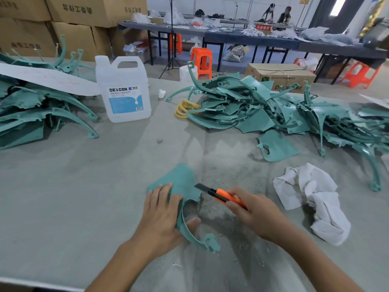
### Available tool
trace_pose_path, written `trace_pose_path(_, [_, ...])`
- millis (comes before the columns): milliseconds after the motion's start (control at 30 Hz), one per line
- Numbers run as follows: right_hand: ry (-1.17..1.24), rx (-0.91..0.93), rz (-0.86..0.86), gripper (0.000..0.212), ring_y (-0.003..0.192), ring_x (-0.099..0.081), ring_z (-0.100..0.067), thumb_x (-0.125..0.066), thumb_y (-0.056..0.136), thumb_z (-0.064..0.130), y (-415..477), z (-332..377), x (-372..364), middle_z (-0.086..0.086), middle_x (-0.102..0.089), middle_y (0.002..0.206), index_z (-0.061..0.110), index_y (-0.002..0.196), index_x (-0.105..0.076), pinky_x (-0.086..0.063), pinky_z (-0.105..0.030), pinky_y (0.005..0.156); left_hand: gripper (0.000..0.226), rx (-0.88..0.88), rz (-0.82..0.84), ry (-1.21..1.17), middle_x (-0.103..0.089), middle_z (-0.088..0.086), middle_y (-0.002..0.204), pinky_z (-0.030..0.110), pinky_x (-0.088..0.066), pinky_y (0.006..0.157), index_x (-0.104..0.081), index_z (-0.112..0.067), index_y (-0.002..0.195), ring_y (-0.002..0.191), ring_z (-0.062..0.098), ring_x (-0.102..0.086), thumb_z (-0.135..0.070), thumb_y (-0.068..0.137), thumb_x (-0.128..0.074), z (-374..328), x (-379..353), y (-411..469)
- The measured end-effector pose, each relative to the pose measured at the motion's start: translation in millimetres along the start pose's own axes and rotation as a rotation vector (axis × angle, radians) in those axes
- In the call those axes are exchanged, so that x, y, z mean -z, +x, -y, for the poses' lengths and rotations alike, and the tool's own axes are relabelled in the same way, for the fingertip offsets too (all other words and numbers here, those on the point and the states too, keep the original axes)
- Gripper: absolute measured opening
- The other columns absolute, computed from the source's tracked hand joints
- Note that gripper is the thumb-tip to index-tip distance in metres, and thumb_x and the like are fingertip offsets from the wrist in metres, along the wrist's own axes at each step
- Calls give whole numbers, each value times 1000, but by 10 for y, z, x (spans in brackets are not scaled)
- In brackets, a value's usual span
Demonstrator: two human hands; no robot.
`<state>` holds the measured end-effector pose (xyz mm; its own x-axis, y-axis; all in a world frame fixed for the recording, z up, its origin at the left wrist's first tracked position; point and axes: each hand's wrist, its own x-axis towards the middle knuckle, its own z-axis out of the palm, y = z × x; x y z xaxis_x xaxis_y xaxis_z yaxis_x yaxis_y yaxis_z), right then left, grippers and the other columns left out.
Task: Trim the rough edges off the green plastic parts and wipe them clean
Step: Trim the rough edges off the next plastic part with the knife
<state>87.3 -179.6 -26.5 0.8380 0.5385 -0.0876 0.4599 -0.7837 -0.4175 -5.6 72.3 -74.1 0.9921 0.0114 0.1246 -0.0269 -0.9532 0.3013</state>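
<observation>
Near the front edge of the worktop (pixel 63 207), the left hand (pixel 160 213) grips a green part (pixel 183 182), pinning it flat for trimming, while the right hand (pixel 254 213) clasps an orange knife (pixel 221 194), blade at the part's edge; a white cloth (pixel 311 199) waits alongside for wiping

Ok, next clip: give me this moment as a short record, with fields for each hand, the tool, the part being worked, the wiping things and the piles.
left hand: holds the green part down on the table, thumb round its curved strip
right hand: grips an orange utility knife
blade: extended, tip at the part's right edge
white rag: crumpled, lying right of the hands, untouched
jug: upright, back left, labelled DEXCON
left pile: green parts, heaped
right pile: green parts, heaped
</observation>
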Motion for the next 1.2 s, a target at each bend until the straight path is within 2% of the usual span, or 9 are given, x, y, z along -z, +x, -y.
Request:
trace_pose_path(100, [-104,22,25,24,73,-57,-14,-47,102,52,-30,-5,-18,12,-57,77,42,123,-50,-49,-35,69,86,7,19,-15,-49,19,139,59,-31,113,-59,-9,116,133,43,-43,-82,88,-25,-1,-20,1])
trace_pose_path(167, [-137,47,5,23,70,-55,-11,-46,102,54,-36,-24,-15,14,-56,76,42,121,-49,-46,-34,65,84,12,19,-10,-50,20,139,60,-34,112,-60,-10,116,132,44,-45,-81,89,-25,8,-48,-2])
trace_pose_path(333, [-214,75,18,24,79,-56,-12,-41,102,55,-35,-8,-42,19,-51,86,46,125,-43,-39,-33,64,82,19,-19,11,-51,19,140,59,-33,113,-59,-11,119,134,43,-44,-80,89,-28,44,-108,-3])
trace_pose_path(467, [-211,40,11,25,90,-64,-17,-38,103,55,-16,-32,-62,18,-58,96,47,128,-40,-45,-34,69,80,21,-5,4,-50,18,143,60,-31,114,-59,-12,122,136,43,-42,-79,90,-26,34,-108,-13])
trace_pose_path(633, [-197,63,23,23,83,-61,-17,-38,103,55,-65,-28,-97,20,-53,89,48,124,-38,-47,-35,69,74,29,-6,27,-52,19,140,60,-34,113,-60,-11,119,133,43,-45,-73,90,-34,24,-89,-11])
trace_pose_path(800, [-203,59,-18,24,81,-59,-15,-36,103,56,-67,4,-135,16,-59,93,45,124,-40,-46,-35,68,80,28,6,23,-46,18,146,57,-26,118,-57,-12,126,139,42,-37,-77,91,-25,35,-106,-9])
trace_pose_path(1000, [-216,53,-47,23,72,-52,-14,-34,104,57,-60,25,-123,15,-58,90,45,123,-39,-40,-34,62,80,26,2,14,-48,20,144,59,-29,116,-59,-11,123,136,44,-40,-77,91,-26,46,-132,-7])
trace_pose_path(1100, [-174,49,-36,23,77,-58,-18,-37,103,55,-109,38,-184,14,-58,87,44,123,-41,-46,-36,66,81,27,3,17,-46,18,146,57,-26,118,-55,-14,125,139,42,-36,-79,92,-21,63,-145,-9])
trace_pose_path(1200, [-159,39,-8,23,78,-59,-18,-39,103,55,-137,28,-168,14,-56,84,44,123,-42,-49,-37,68,76,18,0,25,-49,18,141,60,-33,114,-55,-14,121,135,43,-42,-78,94,-22,70,-148,-11])
